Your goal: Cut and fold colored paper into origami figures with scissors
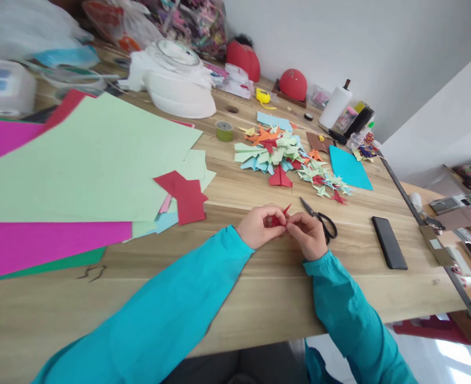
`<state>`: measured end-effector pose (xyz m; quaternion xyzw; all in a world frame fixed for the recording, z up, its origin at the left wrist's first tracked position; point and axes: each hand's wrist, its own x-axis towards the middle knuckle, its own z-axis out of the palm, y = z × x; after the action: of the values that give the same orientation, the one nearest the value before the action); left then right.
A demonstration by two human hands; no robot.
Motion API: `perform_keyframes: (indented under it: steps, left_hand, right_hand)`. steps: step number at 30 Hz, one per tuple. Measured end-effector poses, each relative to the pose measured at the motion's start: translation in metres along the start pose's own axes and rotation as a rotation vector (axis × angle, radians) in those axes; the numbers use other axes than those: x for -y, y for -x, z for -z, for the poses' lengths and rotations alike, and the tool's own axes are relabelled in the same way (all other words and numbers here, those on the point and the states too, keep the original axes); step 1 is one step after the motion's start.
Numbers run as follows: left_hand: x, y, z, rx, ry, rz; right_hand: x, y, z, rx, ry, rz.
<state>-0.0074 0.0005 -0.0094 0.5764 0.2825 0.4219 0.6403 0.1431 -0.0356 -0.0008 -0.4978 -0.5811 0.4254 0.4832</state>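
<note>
My left hand [255, 226] and my right hand [308, 234] meet over the wooden table [259, 298], both pinching a small folded piece of red paper [278, 217]. A pointed tip of the paper sticks up between the fingers. Both arms wear teal sleeves. Black scissors [321, 218] lie just right of my right hand. A pile of folded paper shapes [287, 160] in green, orange, blue and red sits beyond the hands.
Large sheets of green, magenta and red paper [79, 165] cover the left of the table. A black phone [389, 242] lies at the right. A blue sheet [349, 168], a white container [177, 88], a paper-towel roll [335, 105] and clutter line the back.
</note>
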Motion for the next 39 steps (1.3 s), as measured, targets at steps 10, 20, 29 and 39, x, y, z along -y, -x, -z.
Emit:
perform_keyframes:
  steps: [10,20,29,39]
  left_hand:
    - [0.002,0.0,0.001,0.065,-0.029,0.019]
    - [0.002,0.0,0.001,0.056,-0.008,0.056]
    - [-0.006,-0.002,0.004,0.069,0.122,0.15]
    - [-0.005,-0.002,0.001,0.039,0.374,0.268]
  right_hand:
    - [0.004,0.001,-0.001,-0.073,0.148,0.006]
    - [0.005,0.001,0.001,-0.061,0.115,-0.018]
    - [0.003,0.001,-0.001,-0.016,-0.098,-0.052]
    - [0.007,-0.001,-0.005,-0.008,-0.17,-0.094]
